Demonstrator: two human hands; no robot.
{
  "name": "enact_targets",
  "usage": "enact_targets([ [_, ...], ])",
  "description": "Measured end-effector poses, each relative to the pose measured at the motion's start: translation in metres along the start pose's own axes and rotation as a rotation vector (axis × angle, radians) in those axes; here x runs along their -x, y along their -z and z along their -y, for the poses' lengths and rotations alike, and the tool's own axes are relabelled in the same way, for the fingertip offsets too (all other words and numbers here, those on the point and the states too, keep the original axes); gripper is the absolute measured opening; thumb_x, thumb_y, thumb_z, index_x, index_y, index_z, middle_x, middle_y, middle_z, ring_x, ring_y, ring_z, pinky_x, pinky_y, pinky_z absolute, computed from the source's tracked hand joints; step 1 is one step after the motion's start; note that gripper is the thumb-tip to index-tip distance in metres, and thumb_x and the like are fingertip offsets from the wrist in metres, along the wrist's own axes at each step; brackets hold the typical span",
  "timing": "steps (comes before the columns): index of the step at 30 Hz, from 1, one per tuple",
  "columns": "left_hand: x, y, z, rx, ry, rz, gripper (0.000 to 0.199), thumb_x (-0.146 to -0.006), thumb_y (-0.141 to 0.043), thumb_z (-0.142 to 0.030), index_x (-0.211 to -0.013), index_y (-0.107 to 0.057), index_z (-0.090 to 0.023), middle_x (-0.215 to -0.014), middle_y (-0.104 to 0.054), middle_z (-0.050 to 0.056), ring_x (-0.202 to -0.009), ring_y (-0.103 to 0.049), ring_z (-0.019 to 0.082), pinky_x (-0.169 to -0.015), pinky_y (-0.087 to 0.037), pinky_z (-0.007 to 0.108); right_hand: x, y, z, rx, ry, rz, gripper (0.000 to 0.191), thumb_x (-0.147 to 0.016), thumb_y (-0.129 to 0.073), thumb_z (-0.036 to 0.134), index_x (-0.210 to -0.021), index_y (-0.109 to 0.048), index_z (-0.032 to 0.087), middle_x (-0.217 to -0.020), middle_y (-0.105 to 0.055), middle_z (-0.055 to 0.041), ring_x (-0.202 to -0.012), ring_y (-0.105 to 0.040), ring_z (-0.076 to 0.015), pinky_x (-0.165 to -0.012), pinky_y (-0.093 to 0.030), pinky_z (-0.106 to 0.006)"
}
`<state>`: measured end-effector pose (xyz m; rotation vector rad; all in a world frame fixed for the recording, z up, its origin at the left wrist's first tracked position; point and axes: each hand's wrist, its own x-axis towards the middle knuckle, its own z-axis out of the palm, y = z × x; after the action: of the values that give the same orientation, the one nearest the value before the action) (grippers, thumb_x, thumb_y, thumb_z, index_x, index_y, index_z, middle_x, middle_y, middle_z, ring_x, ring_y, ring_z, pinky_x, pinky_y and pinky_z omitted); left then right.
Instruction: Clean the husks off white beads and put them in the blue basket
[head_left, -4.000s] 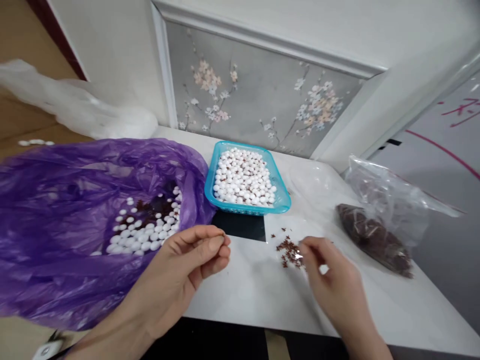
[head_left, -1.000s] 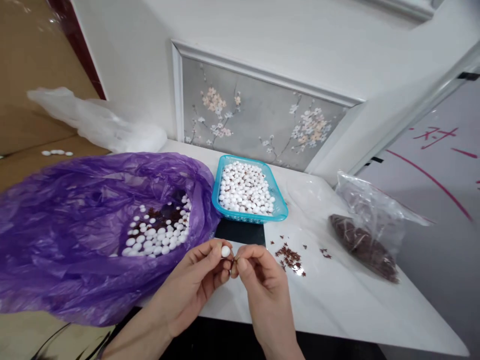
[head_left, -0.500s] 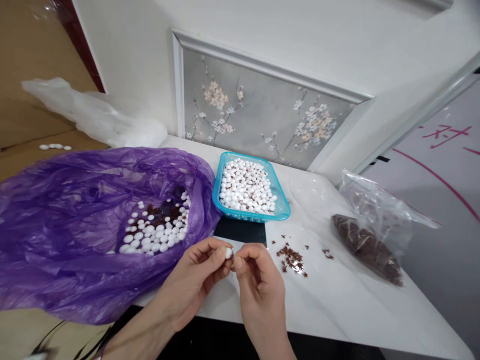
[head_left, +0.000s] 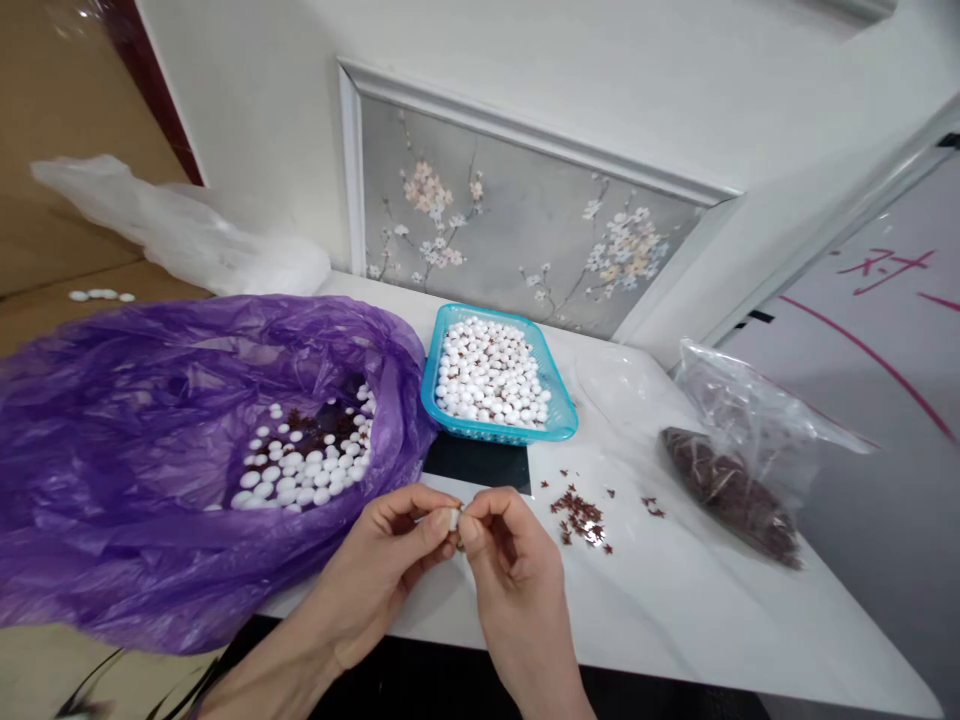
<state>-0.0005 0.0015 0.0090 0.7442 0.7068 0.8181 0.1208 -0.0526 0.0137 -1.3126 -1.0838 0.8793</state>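
Observation:
Between the fingertips of both hands is a small white ball [head_left: 454, 518], mostly covered by the fingers. My left hand [head_left: 401, 545] pinches it from the left. My right hand [head_left: 506, 560] is closed, thumb and forefinger pressed at the ball's right side; any small piece in them is hidden. Beyond the hands stands a blue basket [head_left: 562, 405] full of white balls with brown bits among them. Small brown star-shaped pieces [head_left: 579, 517] lie in a loose pile right of my hands. At the left, an open purple bag [head_left: 172, 400] holds white balls and brown pieces.
A clear plastic bag of brown pieces [head_left: 727, 490] lies at the right of the white table [head_left: 660, 610]. Behind the basket, a framed flower panel [head_left: 517, 190] leans along the wall. White plastic film [head_left: 195, 235] lies at the back left, near a few white balls [head_left: 101, 295] on cardboard.
My right fingertips have moved left against the white ball, closing the small gap between the hands. Less of the ball shows now. The view has shifted slightly.

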Motion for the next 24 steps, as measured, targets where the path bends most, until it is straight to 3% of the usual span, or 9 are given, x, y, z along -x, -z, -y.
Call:
enact_targets([
  [8,0.003,-0.002,0.001,0.017,-0.034,0.023,0.012,-0.074,-0.077,-0.027,-0.075,-0.074,-0.015,-0.067,-0.065,-0.001,-0.064,-0.055,0.007,-0.068,-0.049,0.016,-0.009,0.001,-0.002,-0.196,-0.103,0.014,0.015,-0.084,-0.064,0.028,-0.084,-0.050,0.022,-0.070,-0.052,0.0056,-0.065,-0.054,-0.0107,-0.063,-0.046,-0.023],
  [13,0.007,-0.010,-0.003,0.153,0.059,0.038,0.013,-0.074,-0.078,-0.028,-0.082,-0.073,-0.019,-0.071,-0.065,-0.001,-0.064,-0.057,0.006,-0.068,-0.050,0.015,-0.007,0.011,-0.008,-0.423,-0.131,-0.012,0.013,-0.086,-0.063,0.033,-0.090,-0.056,0.022,-0.077,-0.055,0.0040,-0.067,-0.055,-0.0101,-0.067,-0.046,-0.024],
  [18,0.008,-0.012,-0.005,0.075,-0.009,0.049,0.017,-0.073,-0.079,-0.028,-0.084,-0.073,-0.016,-0.080,-0.063,-0.001,-0.068,-0.056,0.005,-0.069,-0.048,0.013,-0.001,0.025,-0.022,-0.301,-0.102,-0.133,0.016,-0.089,-0.060,0.037,-0.088,-0.058,0.022,-0.072,-0.053,0.0039,-0.067,-0.052,-0.0110,-0.068,-0.044,-0.024],
  [24,0.000,-0.026,-0.010,-0.204,-0.216,0.005,0.009,-0.080,-0.068,-0.023,-0.083,-0.072,-0.015,-0.063,-0.063,-0.001,-0.062,-0.056,0.009,-0.066,-0.048,0.018,0.008,0.023,-0.026,-0.077,-0.112,-0.147,0.026,-0.086,-0.059,0.045,-0.077,-0.058,0.020,-0.063,-0.053,0.0033,-0.062,-0.049,-0.0120,-0.062,-0.041,-0.022],
])
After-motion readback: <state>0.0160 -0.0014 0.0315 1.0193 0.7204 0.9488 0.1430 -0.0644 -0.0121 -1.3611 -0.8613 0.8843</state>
